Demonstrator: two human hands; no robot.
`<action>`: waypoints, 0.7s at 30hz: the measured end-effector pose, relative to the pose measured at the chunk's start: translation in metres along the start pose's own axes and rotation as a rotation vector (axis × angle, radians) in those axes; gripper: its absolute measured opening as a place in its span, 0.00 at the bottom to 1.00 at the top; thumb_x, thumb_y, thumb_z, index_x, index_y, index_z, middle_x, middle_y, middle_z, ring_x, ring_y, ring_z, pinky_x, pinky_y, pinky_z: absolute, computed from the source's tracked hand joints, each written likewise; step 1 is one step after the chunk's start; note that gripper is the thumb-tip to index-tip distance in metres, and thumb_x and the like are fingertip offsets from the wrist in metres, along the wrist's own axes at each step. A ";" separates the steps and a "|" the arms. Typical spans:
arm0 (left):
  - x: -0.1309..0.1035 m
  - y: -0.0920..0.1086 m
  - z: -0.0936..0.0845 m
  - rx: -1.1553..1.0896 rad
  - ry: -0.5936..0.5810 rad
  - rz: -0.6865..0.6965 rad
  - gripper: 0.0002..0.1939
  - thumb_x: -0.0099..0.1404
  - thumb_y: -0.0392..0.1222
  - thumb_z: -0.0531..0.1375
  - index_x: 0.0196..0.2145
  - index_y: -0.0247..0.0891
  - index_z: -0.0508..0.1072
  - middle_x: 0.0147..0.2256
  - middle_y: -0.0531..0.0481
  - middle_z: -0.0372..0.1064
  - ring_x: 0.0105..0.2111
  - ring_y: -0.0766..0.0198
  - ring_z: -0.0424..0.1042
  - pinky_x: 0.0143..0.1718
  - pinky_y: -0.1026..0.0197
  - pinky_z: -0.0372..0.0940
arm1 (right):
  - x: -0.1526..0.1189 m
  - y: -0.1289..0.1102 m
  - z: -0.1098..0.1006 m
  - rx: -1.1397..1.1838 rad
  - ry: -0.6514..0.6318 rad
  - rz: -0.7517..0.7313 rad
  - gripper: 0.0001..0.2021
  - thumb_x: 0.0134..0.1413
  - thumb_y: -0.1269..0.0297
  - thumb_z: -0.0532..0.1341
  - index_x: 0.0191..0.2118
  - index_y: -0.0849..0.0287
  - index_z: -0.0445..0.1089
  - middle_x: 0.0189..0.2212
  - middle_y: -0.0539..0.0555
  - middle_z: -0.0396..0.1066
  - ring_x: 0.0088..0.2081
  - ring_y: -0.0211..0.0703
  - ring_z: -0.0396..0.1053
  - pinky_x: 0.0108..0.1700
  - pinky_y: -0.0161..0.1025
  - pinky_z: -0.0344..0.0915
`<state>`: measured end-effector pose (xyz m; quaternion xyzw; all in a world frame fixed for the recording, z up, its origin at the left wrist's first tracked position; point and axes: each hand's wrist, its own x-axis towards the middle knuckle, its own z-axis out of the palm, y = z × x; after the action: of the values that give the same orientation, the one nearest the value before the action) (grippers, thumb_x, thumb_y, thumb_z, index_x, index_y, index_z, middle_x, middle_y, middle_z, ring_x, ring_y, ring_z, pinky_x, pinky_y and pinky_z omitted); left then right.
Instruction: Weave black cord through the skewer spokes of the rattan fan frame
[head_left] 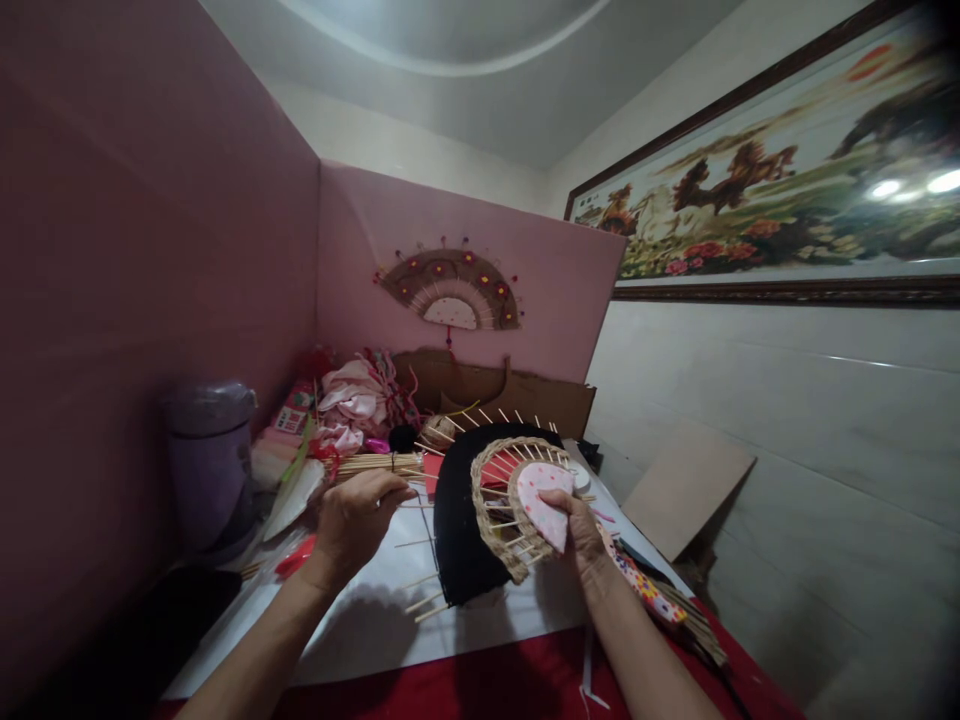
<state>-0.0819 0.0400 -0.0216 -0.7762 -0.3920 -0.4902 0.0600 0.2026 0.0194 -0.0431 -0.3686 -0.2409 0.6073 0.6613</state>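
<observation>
A half-round fan of thin wooden sticks (472,520) is held up over the table, tilted. Black yarn covers its wide outer band, a braided twine arc runs inside that, and a pink dotted cloth half-circle forms the base. My right hand (581,530) grips this base, thumb on the cloth and fingers behind it. Left of the fan, my left hand (364,515) is closed in a pinch by the bare stick tips. A thin black strand of yarn (429,525) runs from its fingertips down towards the fan's lower edge.
A white sheet (360,640) lies on a red tablecloth (465,685). Behind are bundled sticks (375,464), pink cloth (356,395) and a twine ball (437,432). A lilac bin (211,470) stands left. A finished-looking fan (450,290) hangs on the pink panel. A board (686,485) leans right.
</observation>
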 end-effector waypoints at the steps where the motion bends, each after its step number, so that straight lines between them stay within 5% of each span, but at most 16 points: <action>1: 0.000 -0.001 0.000 0.005 -0.005 0.007 0.07 0.59 0.41 0.58 0.25 0.39 0.74 0.26 0.52 0.73 0.29 0.64 0.71 0.32 0.64 0.59 | 0.001 0.000 -0.002 -0.018 -0.009 -0.002 0.12 0.31 0.73 0.63 0.30 0.65 0.71 0.20 0.55 0.74 0.24 0.51 0.73 0.26 0.43 0.71; 11: 0.005 -0.002 -0.008 -0.007 -0.382 -0.136 0.07 0.57 0.40 0.59 0.25 0.42 0.77 0.26 0.54 0.71 0.28 0.66 0.68 0.29 0.66 0.55 | 0.001 0.004 -0.002 -0.069 -0.022 0.033 0.13 0.31 0.77 0.63 0.31 0.67 0.71 0.24 0.57 0.75 0.24 0.46 0.73 0.27 0.39 0.70; 21: -0.001 -0.014 0.007 -0.537 -0.602 -0.438 0.06 0.48 0.39 0.59 0.21 0.33 0.73 0.19 0.53 0.65 0.23 0.68 0.62 0.26 0.65 0.55 | -0.007 0.001 -0.001 -0.097 -0.164 0.122 0.12 0.33 0.76 0.62 0.31 0.67 0.71 0.26 0.57 0.76 0.25 0.47 0.73 0.31 0.42 0.70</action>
<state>-0.0861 0.0523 -0.0295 -0.7711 -0.4058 -0.3280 -0.3649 0.2015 0.0125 -0.0432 -0.3634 -0.3005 0.6622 0.5823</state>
